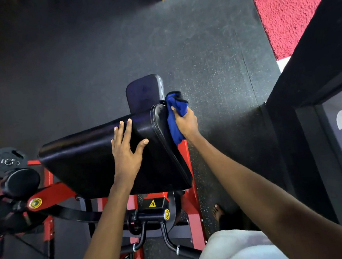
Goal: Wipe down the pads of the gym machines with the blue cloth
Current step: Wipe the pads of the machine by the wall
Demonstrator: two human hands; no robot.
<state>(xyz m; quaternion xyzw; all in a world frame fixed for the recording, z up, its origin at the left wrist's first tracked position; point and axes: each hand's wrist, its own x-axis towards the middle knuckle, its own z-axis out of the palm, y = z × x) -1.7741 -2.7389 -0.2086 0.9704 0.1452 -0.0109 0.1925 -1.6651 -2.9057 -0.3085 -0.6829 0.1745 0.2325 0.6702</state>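
Dark speckled rubber flooring point(211, 54) lies under everything. Nearest the wearer, below both wrists, stands the red-painted steel frame point(189, 201) of a curl machine, with a bare foot point(218, 211) beside it. Above the frame, the left hand point(124, 151) rests flat with straight, spread fingers on the sloped face of the large black vinyl arm pad point(82, 162), gripping nothing and seemingly steadying it. Just to the outside of that palm, the right hand point(187, 124) is clenched around the bunched blue microfibre cloth point(177, 106), holding it against the pad's stitched side edge near its upper corner, with a tail of cloth hanging below the fist. Past the cloth sits the smaller black padded seat point(142, 92), untouched by either hand. Well away to the left of the flat palm is a black weight plate point(4, 160), and far beyond the cloth lies a red carpet point(287, 7). The task looks to be midway on this machine: the arm pad's edge is under the cloth, no streaks show which faces are finished, and the seat and any other machines appear left to do.
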